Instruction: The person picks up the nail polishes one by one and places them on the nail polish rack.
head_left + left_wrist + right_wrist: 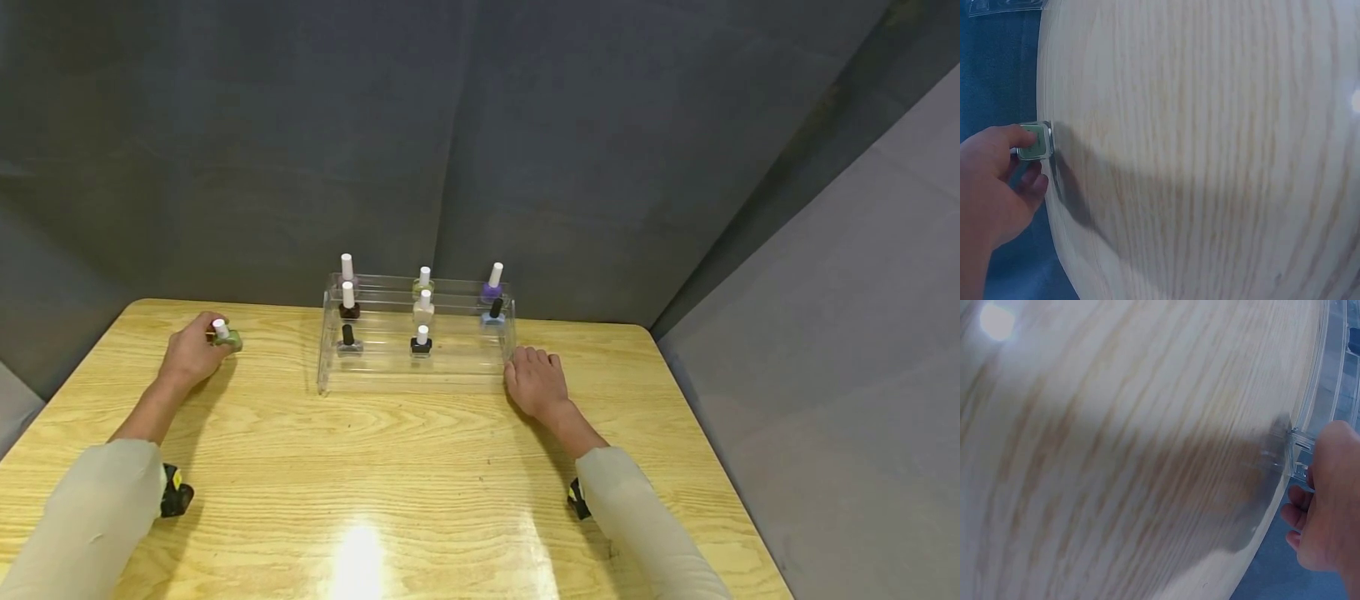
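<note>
In the head view my left hand (189, 354) pinches a small green nail polish bottle (232, 340) with a white cap, at the left of the table. The left wrist view shows the bottle's squarish green base (1036, 145) between thumb and fingers. At the centre back stands a clear tiered acrylic rack (420, 383). My right hand (538, 385) grips its lower right end, fingers curled in at the side panel. On the rack's tiers stand several nail polish bottles, among them a purple one (491, 292), a light blue one (492, 318) and a black one (422, 345).
The wooden table (420, 467) ends at a back edge just behind the rack, against a dark curtain (300, 150). A grey panel (840, 317) rises along the right. Black wrist cameras hang under both sleeves.
</note>
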Tool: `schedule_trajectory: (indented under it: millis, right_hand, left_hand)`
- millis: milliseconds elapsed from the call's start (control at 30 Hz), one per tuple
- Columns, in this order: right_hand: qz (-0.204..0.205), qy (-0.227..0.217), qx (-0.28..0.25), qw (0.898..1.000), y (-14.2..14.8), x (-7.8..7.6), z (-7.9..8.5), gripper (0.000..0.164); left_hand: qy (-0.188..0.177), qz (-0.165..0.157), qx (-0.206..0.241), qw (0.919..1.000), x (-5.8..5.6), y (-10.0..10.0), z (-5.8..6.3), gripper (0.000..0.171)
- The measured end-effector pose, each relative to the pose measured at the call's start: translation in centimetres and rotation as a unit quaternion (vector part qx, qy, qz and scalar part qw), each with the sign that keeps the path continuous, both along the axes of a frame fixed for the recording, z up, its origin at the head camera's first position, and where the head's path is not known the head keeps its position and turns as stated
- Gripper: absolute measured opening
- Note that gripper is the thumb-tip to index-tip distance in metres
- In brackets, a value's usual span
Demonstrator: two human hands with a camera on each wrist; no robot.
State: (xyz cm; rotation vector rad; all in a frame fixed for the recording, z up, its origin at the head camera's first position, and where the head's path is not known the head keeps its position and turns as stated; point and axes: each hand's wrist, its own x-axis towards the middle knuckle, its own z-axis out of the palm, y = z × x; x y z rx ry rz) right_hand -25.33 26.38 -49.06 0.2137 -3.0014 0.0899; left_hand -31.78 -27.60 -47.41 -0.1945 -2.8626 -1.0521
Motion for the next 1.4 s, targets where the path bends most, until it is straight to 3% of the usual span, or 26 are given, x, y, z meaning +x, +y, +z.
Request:
schedule_trajectory:
  millis: [400,667,867,1233,1400]
  right_hand:
    - [0.001,0.004,-0.004,1.000,0.0,0.0,0.0,0.027]
    - [0.003,0.001,-0.003,1.000,0.0,-0.1,0.0,0.028]
    - [0.003,-0.002,-0.001,1.000,0.0,-0.1,0.0,0.029]
    - [0.000,-0.001,0.000,1.000,0.2,-0.1,0.0,0.031]
    - [0.001,-0.003,0.001,1.000,0.0,-0.1,0.1,0.030]
  left_hand:
    - [0.016,0.003,0.002,0.9999,0.3,-0.1,0.1,0.040]
    - [0.016,0.005,0.027,0.9995,0.9,0.3,0.8,0.048]
    - [0.019,-0.001,0.077,0.9968,1.4,0.9,1.4,0.061]
    - [0.071,-0.035,0.140,0.9870,2.7,3.4,3.2,0.046]
    - [0.109,-0.048,0.145,0.9823,3.0,4.5,4.0,0.044]
